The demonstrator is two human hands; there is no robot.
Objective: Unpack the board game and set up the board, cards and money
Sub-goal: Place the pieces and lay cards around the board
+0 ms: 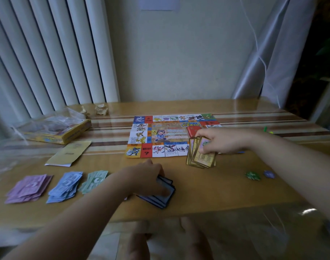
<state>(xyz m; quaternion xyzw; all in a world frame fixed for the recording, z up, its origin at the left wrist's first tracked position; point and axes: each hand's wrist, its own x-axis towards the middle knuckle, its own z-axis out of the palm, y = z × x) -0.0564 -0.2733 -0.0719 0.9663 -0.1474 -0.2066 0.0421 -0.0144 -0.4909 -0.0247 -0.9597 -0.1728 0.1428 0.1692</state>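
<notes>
Game board [160, 136] lay unfolded and flat at the far middle of the table [207, 196], with a red card deck [192, 131] on its right part. Money was sorted by colour into three piles at the near left: purple notes [28, 188], blue notes [65, 186] and green notes [94, 180], side by side. The opened yellow box [57, 131] and a yellow leaflet [70, 152] lay at the far left, well apart from the board. Two small tokens [252, 175] sat at the near right.

Board and money appeared done; the cards appeared to be the item outstanding. The left hand [147, 177] was curled over a loose stack of blue-bordered cards [162, 197], gripping it flat on the table, just in front of the board. The right hand [222, 141] pinched a fan of gold-bordered cards [201, 156], lower edges near or on the table, at the board's near right corner. Neither set had been placed in a squared pile.
</notes>
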